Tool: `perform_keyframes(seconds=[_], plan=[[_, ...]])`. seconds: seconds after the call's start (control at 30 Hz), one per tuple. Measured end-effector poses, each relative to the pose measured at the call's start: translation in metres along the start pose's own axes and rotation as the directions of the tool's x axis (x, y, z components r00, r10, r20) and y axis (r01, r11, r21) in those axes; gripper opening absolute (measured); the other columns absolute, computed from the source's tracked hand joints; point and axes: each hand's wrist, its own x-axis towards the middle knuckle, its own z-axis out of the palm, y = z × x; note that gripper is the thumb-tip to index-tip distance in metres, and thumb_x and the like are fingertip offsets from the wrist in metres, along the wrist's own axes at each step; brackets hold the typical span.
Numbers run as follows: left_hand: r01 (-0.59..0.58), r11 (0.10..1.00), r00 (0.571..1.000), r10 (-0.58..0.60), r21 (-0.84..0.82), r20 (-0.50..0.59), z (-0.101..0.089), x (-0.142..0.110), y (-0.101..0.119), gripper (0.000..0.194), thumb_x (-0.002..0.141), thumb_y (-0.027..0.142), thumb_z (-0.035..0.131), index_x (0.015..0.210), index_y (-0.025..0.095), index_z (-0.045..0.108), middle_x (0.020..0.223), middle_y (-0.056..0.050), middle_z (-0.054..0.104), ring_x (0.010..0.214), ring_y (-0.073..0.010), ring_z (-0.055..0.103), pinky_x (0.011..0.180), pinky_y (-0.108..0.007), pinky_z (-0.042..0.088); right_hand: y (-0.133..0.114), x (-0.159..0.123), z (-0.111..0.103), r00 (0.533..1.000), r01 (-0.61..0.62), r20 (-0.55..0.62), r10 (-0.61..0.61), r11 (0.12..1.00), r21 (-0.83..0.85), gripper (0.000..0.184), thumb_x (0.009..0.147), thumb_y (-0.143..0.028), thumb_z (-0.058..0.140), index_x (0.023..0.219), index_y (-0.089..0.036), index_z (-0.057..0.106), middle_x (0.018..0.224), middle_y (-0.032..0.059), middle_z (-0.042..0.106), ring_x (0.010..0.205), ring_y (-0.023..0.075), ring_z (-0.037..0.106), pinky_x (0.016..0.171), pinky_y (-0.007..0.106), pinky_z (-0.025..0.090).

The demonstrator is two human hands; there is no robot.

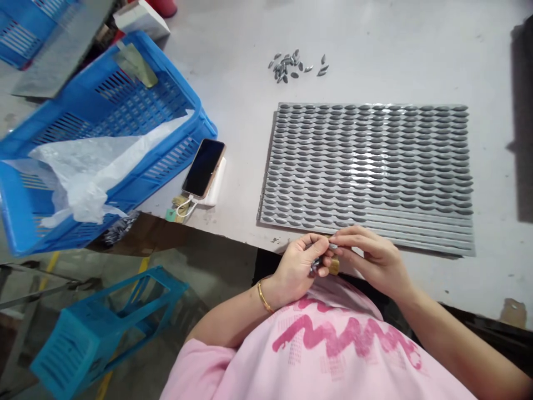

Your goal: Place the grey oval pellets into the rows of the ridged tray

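My left hand (298, 260) is curled around several small grey pointed-oval pieces (316, 265), just off the table's front edge. Between the fingertips of both hands sits one such piece (333, 246); my right hand (372, 256) pinches at it with thumb and index finger. Beyond the hands lies a grey ribbed board (420, 229). Rows of the same oval pieces (333, 161) cover most of it, while bare ridges show at its near right. A loose pile of these pieces (285, 66) rests on the table behind the board.
A blue plastic crate (166, 83) holding a white plastic bag (87, 183) stands at the left. Beside it a phone (204, 168) with a white cable leans on a white block (216, 183). A blue stool (70, 344) is on the floor. Something dark (524, 122) borders the right.
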Motion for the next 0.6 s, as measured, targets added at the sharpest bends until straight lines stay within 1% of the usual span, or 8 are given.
perform_keyframes(seconds=[0.07, 0.13, 0.2, 0.27, 0.33, 0.4, 0.5, 0.6], plan=[[-0.010, 1.000, 1.000, 0.010, -0.015, -0.010, -0.002, 0.000, -0.001, 0.037, 0.072, 0.039, 0.085, 0.083, 0.013, 0.061, 0.069, 0.000, 0.058, 0.058, -0.0056, 0.049, 0.046, -0.016, 0.032, -0.001, -0.001, 0.012, 0.997, -0.015, -0.069, 0.017, 0.999, 0.038, 0.024, 0.090, -0.012, 0.065, 0.107, -0.027, 0.071, 0.100, 0.0040, 0.068, 0.090, 0.0173, 0.067, 0.073, 0.030, 0.056], [-0.029, 0.999, 0.999, 0.028, -0.023, -0.037, -0.004, -0.001, -0.003, 0.038, 0.071, 0.039, 0.086, 0.082, 0.015, 0.059, 0.067, 0.001, 0.056, 0.057, -0.0055, 0.047, 0.045, -0.015, 0.031, -0.001, -0.004, 0.021, 0.993, 0.007, -0.120, -0.008, 1.000, -0.005, 0.029, 0.088, -0.009, 0.064, 0.110, -0.027, 0.070, 0.103, 0.0053, 0.068, 0.093, 0.0189, 0.066, 0.077, 0.032, 0.056], [-0.044, 0.999, 0.998, 0.044, -0.012, -0.050, -0.005, -0.002, -0.004, 0.038, 0.071, 0.040, 0.085, 0.080, 0.015, 0.057, 0.066, 0.002, 0.055, 0.057, -0.0054, 0.047, 0.044, -0.015, 0.029, -0.002, -0.007, 0.028, 0.986, 0.085, -0.135, -0.099, 0.991, -0.106, 0.039, 0.087, -0.004, 0.063, 0.119, -0.026, 0.067, 0.108, 0.0075, 0.068, 0.098, 0.0211, 0.066, 0.083, 0.036, 0.056], [-0.051, 0.999, 0.998, 0.051, 0.012, -0.041, -0.006, -0.003, -0.005, 0.037, 0.073, 0.042, 0.083, 0.080, 0.014, 0.059, 0.067, 0.001, 0.055, 0.057, -0.0055, 0.046, 0.043, -0.015, 0.028, -0.002, -0.010, 0.032, 0.970, 0.174, -0.131, -0.204, 0.962, -0.212, 0.050, 0.086, 0.000, 0.061, 0.129, -0.025, 0.062, 0.112, 0.0098, 0.069, 0.102, 0.0231, 0.065, 0.086, 0.039, 0.056], [-0.039, 0.999, 0.999, 0.040, 0.029, -0.024, -0.007, -0.003, -0.006, 0.035, 0.077, 0.043, 0.079, 0.080, 0.013, 0.061, 0.068, 0.001, 0.054, 0.056, -0.0053, 0.046, 0.042, -0.015, 0.028, -0.002, -0.012, 0.032, 0.956, 0.228, -0.117, -0.270, 0.930, -0.289, 0.054, 0.085, 0.002, 0.061, 0.133, -0.023, 0.060, 0.111, 0.0111, 0.069, 0.103, 0.0237, 0.065, 0.086, 0.039, 0.056], [-0.016, 0.999, 1.000, 0.016, 0.030, -0.010, -0.008, -0.003, -0.006, 0.032, 0.081, 0.041, 0.074, 0.082, 0.011, 0.063, 0.068, 0.000, 0.055, 0.055, -0.0055, 0.046, 0.041, -0.015, 0.030, -0.001, -0.012, 0.030, 0.955, 0.230, -0.105, -0.277, 0.918, -0.324, 0.053, 0.085, 0.002, 0.062, 0.132, -0.023, 0.060, 0.109, 0.0107, 0.069, 0.099, 0.0225, 0.065, 0.083, 0.037, 0.056], [-0.004, 1.000, 1.000, 0.004, -0.004, -0.030, -0.011, -0.002, -0.005, 0.025, 0.083, 0.030, 0.065, 0.097, 0.009, 0.065, 0.075, -0.004, 0.062, 0.057, -0.0089, 0.054, 0.042, -0.018, 0.037, 0.008, -0.010, 0.025, 0.959, 0.189, -0.124, -0.255, 0.901, -0.392, 0.048, 0.085, 0.000, 0.063, 0.126, -0.024, 0.063, 0.101, 0.0080, 0.069, 0.090, 0.0200, 0.064, 0.077, 0.035, 0.055], [-0.023, 1.000, 0.996, 0.021, -0.020, -0.087, -0.016, -0.004, -0.003, 0.031, 0.078, 0.018, 0.060, 0.108, 0.011, 0.061, 0.082, -0.007, 0.068, 0.060, -0.0124, 0.061, 0.045, -0.021, 0.043, 0.022, -0.005, 0.023, 0.949, 0.200, -0.109, -0.297, 0.831, -0.519, 0.045, 0.085, -0.002, 0.063, 0.124, -0.024, 0.063, 0.098, 0.0067, 0.069, 0.087, 0.0205, 0.064, 0.076, 0.035, 0.054]])
